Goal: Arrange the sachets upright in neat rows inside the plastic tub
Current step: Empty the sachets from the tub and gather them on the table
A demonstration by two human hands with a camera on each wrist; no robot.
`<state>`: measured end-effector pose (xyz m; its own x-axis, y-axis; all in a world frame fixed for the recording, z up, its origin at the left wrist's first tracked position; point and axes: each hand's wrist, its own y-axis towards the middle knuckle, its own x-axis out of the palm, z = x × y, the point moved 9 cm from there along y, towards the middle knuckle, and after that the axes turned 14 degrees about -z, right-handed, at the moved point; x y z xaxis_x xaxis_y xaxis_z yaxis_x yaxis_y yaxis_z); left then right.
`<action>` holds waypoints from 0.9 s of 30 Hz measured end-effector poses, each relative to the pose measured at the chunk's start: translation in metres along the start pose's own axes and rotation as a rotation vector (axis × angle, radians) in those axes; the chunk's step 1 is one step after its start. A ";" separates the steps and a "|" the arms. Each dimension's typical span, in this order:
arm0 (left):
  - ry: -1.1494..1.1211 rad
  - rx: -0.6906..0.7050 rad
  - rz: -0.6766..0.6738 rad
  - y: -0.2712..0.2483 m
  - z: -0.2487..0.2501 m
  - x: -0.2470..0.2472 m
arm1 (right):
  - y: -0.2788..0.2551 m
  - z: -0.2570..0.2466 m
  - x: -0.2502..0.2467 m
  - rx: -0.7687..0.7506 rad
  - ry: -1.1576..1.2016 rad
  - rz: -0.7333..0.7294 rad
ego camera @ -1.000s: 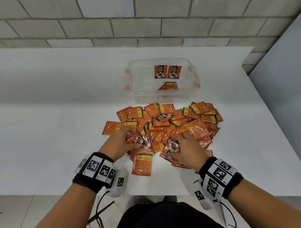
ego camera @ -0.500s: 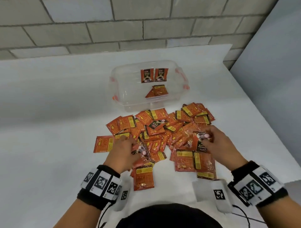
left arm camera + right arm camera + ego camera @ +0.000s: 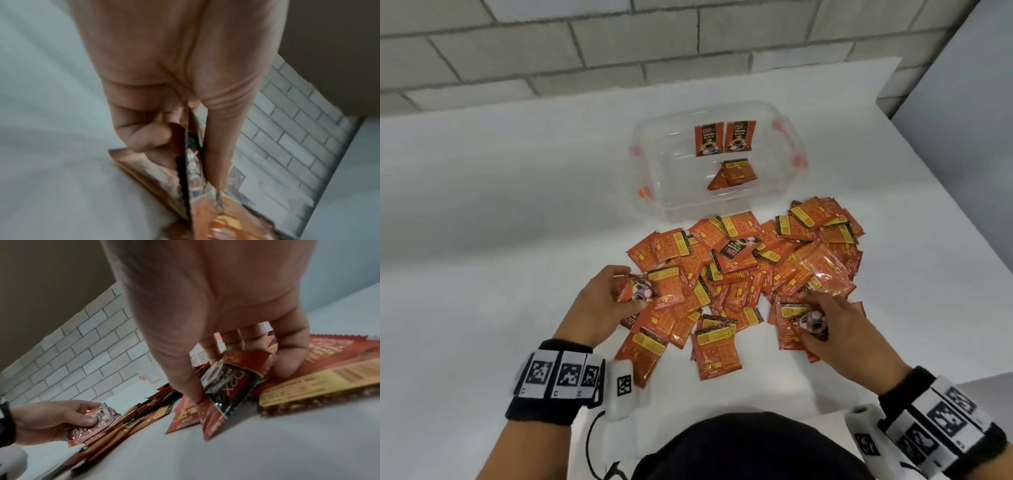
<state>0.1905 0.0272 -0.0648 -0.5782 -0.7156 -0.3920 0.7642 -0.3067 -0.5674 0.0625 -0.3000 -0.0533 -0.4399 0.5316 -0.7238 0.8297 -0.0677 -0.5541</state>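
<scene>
A heap of orange sachets [image 3: 750, 274] lies on the white table in front of a clear plastic tub [image 3: 654, 178]. Two sachets [image 3: 724, 138] stand upright against the tub's far wall; two more [image 3: 734, 173] lie flat on its floor. My left hand [image 3: 616, 294] grips a few sachets [image 3: 635, 291] at the heap's left edge, pinched between thumb and fingers [image 3: 216, 146]. My right hand [image 3: 822, 322] pinches a small stack of sachets [image 3: 811, 320] at the heap's near right, seen close in the right wrist view [image 3: 228, 379].
The white table [image 3: 500, 240] ends close on the right at a grey panel [image 3: 962, 120]. A brick wall [image 3: 619, 44] runs behind the tub. Loose sachets [image 3: 717, 349] lie near the table's front edge between my wrists.
My left hand has lifted its sachets slightly at the heap's left. My right hand has shifted back toward the near right of the heap, still holding sachets. The head view has swung left.
</scene>
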 end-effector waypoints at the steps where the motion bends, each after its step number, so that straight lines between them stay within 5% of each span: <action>1: 0.040 -0.019 0.007 0.002 -0.002 -0.002 | 0.000 -0.001 0.000 0.003 -0.016 0.009; 13: 0.318 -0.150 0.088 0.010 -0.015 -0.008 | 0.007 0.001 0.002 0.000 0.102 0.003; 18: 0.635 -0.251 0.124 0.002 -0.009 -0.007 | 0.018 -0.001 0.003 0.024 0.002 -0.013; 24: 0.540 -0.252 0.133 0.003 -0.009 -0.011 | 0.015 -0.006 -0.001 -0.022 -0.066 0.079; 27: 0.318 -0.203 0.092 0.001 -0.010 -0.011 | 0.012 -0.016 -0.004 -0.088 -0.046 0.094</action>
<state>0.1946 0.0409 -0.0683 -0.5941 -0.4941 -0.6348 0.7633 -0.0973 -0.6387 0.0797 -0.2897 -0.0507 -0.3722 0.4867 -0.7903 0.8941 -0.0405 -0.4460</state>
